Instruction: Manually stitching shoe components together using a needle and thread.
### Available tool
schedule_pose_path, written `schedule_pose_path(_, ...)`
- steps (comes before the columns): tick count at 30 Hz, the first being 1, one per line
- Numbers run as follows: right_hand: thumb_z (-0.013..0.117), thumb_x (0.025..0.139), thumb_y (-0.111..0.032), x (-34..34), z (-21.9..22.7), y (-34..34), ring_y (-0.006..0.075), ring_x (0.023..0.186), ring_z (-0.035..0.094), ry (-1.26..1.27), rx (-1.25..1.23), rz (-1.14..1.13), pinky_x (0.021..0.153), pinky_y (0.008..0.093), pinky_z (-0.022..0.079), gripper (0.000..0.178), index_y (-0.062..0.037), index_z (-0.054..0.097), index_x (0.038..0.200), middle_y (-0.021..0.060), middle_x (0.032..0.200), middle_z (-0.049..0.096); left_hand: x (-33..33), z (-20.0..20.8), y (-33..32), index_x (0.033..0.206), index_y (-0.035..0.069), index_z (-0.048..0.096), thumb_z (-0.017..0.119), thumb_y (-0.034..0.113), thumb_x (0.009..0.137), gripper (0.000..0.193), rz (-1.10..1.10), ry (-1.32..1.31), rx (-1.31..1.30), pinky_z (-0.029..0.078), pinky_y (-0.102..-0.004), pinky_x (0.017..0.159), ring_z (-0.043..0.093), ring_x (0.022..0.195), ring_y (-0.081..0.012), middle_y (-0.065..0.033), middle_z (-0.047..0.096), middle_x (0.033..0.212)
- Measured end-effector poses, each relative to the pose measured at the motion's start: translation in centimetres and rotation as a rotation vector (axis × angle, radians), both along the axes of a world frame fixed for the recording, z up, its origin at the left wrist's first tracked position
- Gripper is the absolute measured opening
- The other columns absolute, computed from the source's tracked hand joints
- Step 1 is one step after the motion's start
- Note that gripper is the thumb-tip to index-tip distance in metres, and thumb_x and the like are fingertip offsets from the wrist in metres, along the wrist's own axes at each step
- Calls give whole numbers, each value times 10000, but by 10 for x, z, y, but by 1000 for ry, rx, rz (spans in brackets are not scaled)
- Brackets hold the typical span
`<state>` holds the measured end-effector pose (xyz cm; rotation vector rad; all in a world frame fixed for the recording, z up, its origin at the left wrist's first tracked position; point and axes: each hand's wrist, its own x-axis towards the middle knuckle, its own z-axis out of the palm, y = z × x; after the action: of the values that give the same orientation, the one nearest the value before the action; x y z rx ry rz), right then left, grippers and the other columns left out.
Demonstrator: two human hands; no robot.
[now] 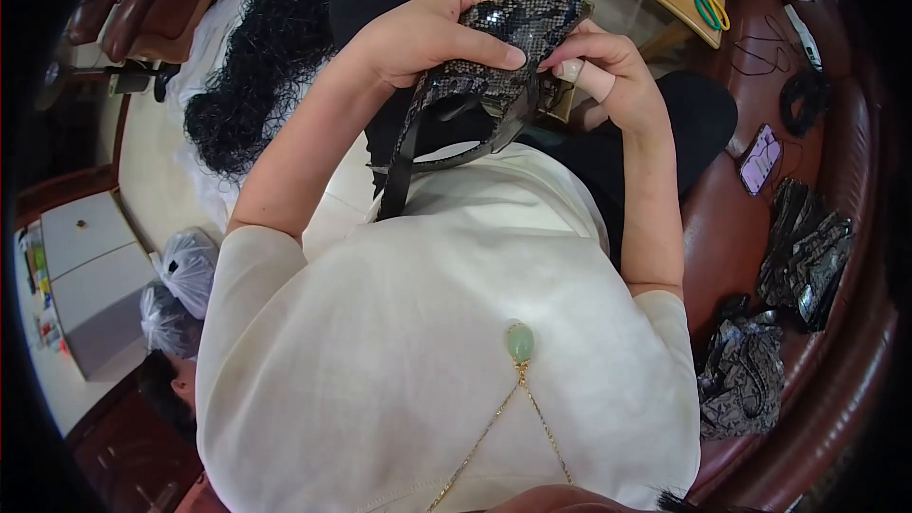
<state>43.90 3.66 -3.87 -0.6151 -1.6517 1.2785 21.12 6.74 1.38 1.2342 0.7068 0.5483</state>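
My left hand (432, 33) grips the top of a grey and black snakeskin-patterned piece (503, 66) with black straps hanging down from it. My right hand (608, 76) pinches the same piece at its right edge; a pale finger guard covers one fingertip. Both hands hold it above my lap, over black trousers and a cream shirt.
A heap of black netted cord (261, 57) lies on the floor at the left. On the brown seat to my right lie a phone (760, 160) and more snakeskin pieces (807, 252). Green scissors (708, 8) rest on a wooden table. Plastic bags (185, 271) sit at lower left.
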Motion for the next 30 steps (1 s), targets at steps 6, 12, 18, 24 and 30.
schedule_pose_path(6, 588, 806, 48, 2, -2, -4, 122, 735, 443, -17, 10, -31, 668, 215, 351, 221, -31, 734, 950, 8, 814, 476, 0, 8, -4, 1041, -65, 645, 688, -4, 748, 302, 21, 107, 130, 539, -203, 677, 644, 727, -117, -98, 700, 901)
schedule_pose_path(12, 597, 804, 43, 5, 18, -23, 116, 694, 397, -274, 97, -211, 640, 214, 325, 231, -60, 740, 953, -9, 786, 411, 0, 9, -7, 1020, -64, 654, 690, 4, 755, 275, 85, 156, 165, 542, -203, 668, 646, 722, -117, -95, 702, 887)
schedule_pose_path(18, 597, 818, 30, -1, 28, -34, 109, 695, 386, -342, 33, -289, 638, 208, 315, 222, -68, 742, 955, -16, 778, 393, 0, 6, -10, 1016, -68, 653, 686, 2, 760, 268, 113, 127, 131, 545, -206, 666, 649, 724, -121, -98, 702, 888)
schedule_pose_path(24, 591, 831, 19, -1, 8, -23, 115, 738, 432, -129, -4, -153, 675, 201, 338, 206, -44, 737, 963, -3, 812, 464, -4, 5, -9, 1022, -69, 652, 685, 2, 757, 277, 66, 86, 105, 546, -207, 671, 649, 728, -125, -102, 702, 895)
schedule_pose_path(30, 588, 836, 10, -1, -2, -15, 133, 792, 481, 37, -100, -4, 723, 208, 371, 188, -7, 729, 959, 36, 882, 563, -4, 9, -12, 1031, -68, 650, 690, -2, 746, 295, 52, 41, 89, 544, -204, 678, 648, 729, -125, -104, 700, 900)
